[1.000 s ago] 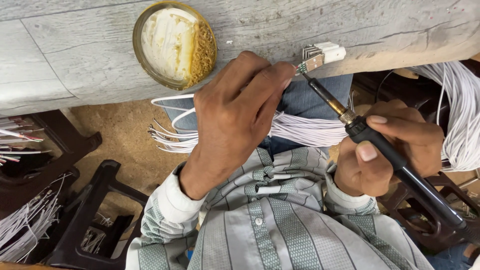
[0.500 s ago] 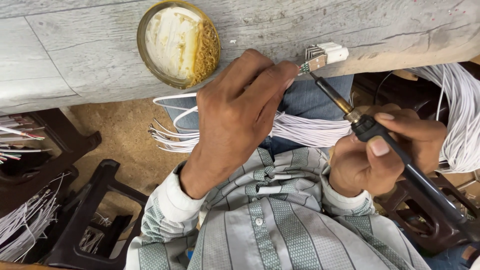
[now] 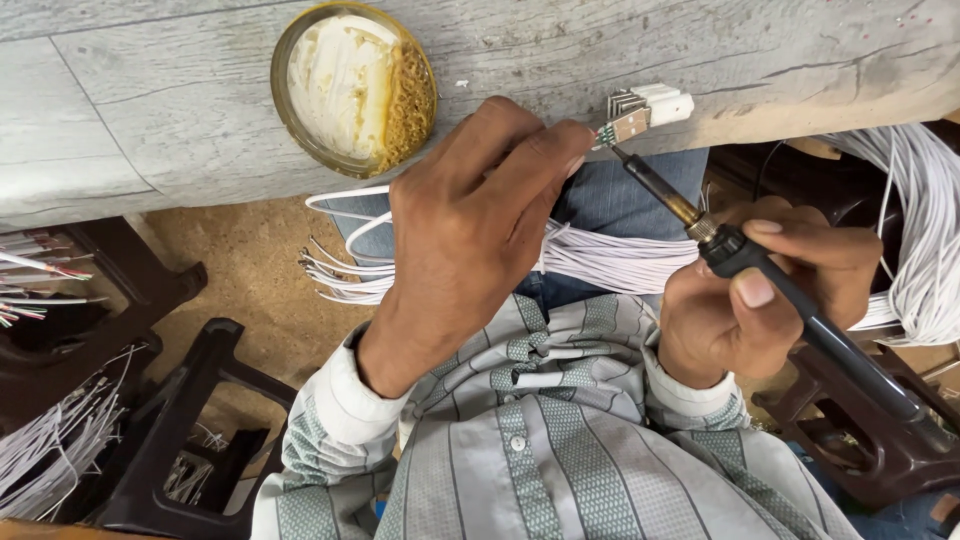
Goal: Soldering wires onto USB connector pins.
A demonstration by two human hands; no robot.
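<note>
My left hand [image 3: 470,225] pinches thin wires against a small white connector [image 3: 648,108] that rests at the edge of the grey wooden table [image 3: 150,110]. My right hand [image 3: 760,295] grips a black-handled soldering iron [image 3: 740,260]. Its metal tip touches the connector's small contact board. A bundle of white cables [image 3: 620,260] lies across my lap beneath both hands.
A round tin [image 3: 355,85] with pale paste and brass wool sits on the table at upper left. More white cables [image 3: 925,220] hang at the right. Dark plastic stools [image 3: 190,420] and loose wire bundles [image 3: 50,450] lie on the brown floor at left.
The soldering iron tip has stayed at the connector, while the view has shifted slightly. My right hand has moved a little lower along the handle.
</note>
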